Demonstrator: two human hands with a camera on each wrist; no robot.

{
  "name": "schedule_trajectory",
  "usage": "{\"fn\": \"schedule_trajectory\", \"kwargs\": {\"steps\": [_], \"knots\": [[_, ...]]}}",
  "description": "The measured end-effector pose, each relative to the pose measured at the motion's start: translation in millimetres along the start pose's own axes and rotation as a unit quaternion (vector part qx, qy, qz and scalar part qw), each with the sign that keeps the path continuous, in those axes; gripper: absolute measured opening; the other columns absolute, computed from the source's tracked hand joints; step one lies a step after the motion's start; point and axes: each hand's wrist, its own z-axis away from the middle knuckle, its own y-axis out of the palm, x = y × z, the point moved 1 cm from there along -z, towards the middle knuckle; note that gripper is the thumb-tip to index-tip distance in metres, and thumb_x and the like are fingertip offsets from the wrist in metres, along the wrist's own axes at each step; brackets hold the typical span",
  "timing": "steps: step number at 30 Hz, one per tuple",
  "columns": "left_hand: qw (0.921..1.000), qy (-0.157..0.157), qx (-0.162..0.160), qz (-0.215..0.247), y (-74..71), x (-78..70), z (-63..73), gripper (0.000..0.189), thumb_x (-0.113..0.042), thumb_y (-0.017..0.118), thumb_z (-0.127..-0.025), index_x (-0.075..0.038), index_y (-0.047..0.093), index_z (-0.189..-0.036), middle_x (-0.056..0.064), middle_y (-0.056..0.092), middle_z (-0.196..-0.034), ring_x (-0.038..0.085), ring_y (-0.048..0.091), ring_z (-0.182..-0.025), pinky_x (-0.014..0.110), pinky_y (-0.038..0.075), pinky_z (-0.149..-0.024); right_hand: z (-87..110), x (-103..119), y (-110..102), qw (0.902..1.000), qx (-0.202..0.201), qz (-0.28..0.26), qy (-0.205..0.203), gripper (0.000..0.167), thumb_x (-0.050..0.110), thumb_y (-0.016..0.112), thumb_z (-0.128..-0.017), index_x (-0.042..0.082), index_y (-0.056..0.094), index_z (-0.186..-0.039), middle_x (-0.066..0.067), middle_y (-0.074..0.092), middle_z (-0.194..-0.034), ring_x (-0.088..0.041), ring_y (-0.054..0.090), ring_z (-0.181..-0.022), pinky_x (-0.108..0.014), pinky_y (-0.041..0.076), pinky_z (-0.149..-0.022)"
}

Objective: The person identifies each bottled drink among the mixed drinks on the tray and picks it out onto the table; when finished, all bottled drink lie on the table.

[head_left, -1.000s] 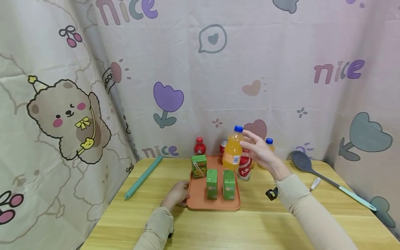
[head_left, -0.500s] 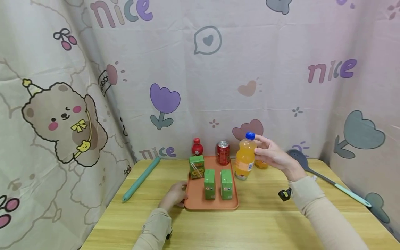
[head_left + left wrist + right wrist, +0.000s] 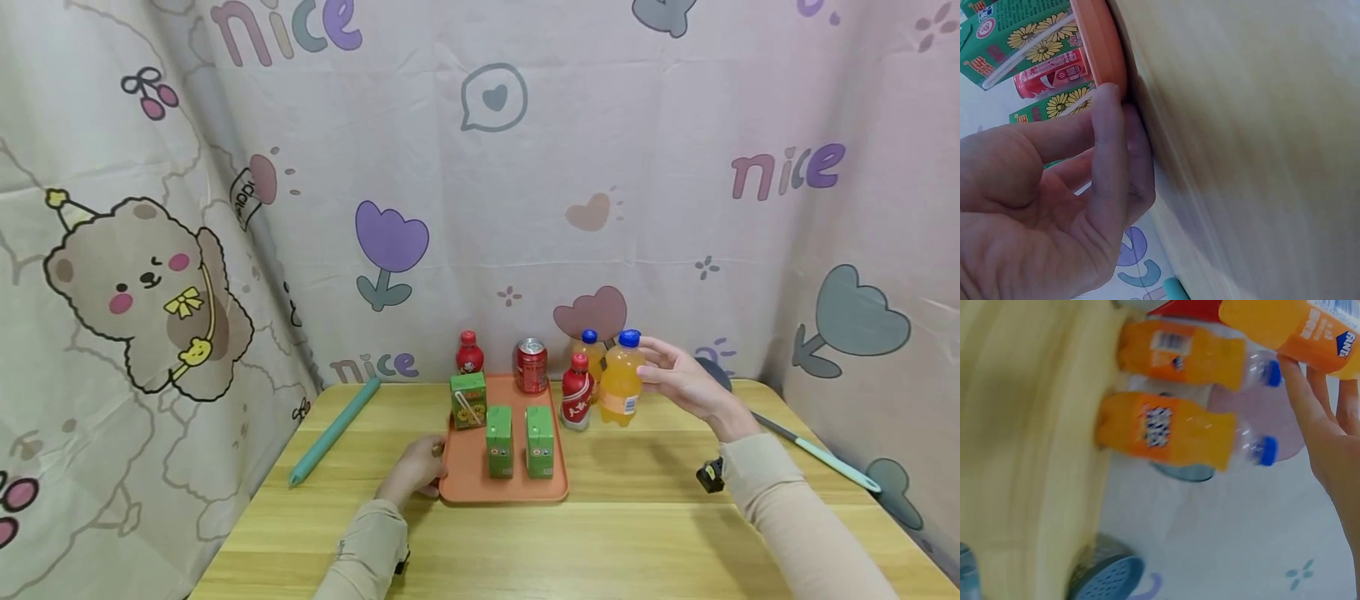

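My right hand (image 3: 690, 383) grips an orange soda bottle (image 3: 621, 383) with a blue cap near its top, upright to the right of the tray. In the right wrist view, this soda bottle (image 3: 1310, 331) is partly cut off at the upper right. My left hand (image 3: 416, 468) pinches the left rim of an orange tray (image 3: 468, 483); its fingertips meet the tray's edge (image 3: 1107, 50) in the left wrist view. On the tray stand green drink cartons (image 3: 499, 442) and a red can (image 3: 532, 367).
Right of the tray stands a red bottle (image 3: 577, 396). Behind it are two more orange soda bottles (image 3: 1160, 428). Another red bottle (image 3: 470, 354) is at the back left. A teal rod (image 3: 333, 433) lies left, and a slotted turner (image 3: 817, 450) lies right.
My right hand has carried the orange soda bottle rightward and slightly lower, from above the tray to beside the red bottle. My left hand stays at the tray's rim.
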Motion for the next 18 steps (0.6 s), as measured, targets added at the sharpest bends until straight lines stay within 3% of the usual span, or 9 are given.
{"fn": "schedule_trajectory", "kwargs": {"steps": [11,18], "knots": [[0.9999,-0.012,0.0,0.003,-0.9,-2.0,3.8,0.068,0.012,0.064,-0.091,0.0,0.048,-0.155,0.029,0.064,-0.125,0.023,0.066,-0.076,0.031,0.062,-0.053,-0.6,-28,-9,0.9918,-0.1,0.063,0.05,0.049,0.009,0.06,-0.106,0.024,0.049,-0.152,0.018,0.051,-0.139,0.002,0.063,-0.12,-0.024,0.059,-0.098],[1.0,-0.009,-0.002,-0.001,0.4,-0.1,0.4,0.068,0.012,0.064,-0.091,0.001,0.047,-0.156,0.03,0.062,-0.131,0.022,0.065,-0.072,0.03,0.061,-0.051,-1.5,-43,-9,0.9908,-0.118,0.05,0.044,0.053,0.007,0.06,-0.105,0.015,0.045,-0.155,0.018,0.059,-0.133,-0.002,0.067,-0.115,-0.029,0.062,-0.096]]}}
